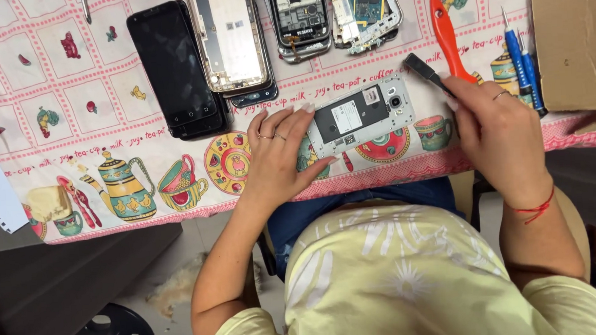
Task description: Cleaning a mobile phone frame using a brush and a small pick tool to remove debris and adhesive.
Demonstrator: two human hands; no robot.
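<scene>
On the table, one opened silver phone is steadied at its left end by the left hand, fingers spread flat. One black brush is gripped by the right hand. Four other phones and two blue screwdrivers lie nearby.

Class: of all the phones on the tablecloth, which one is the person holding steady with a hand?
The white opened phone nearest the table edge, back facing up: the left hand rests on its end. The others lie untouched further away.
</scene>
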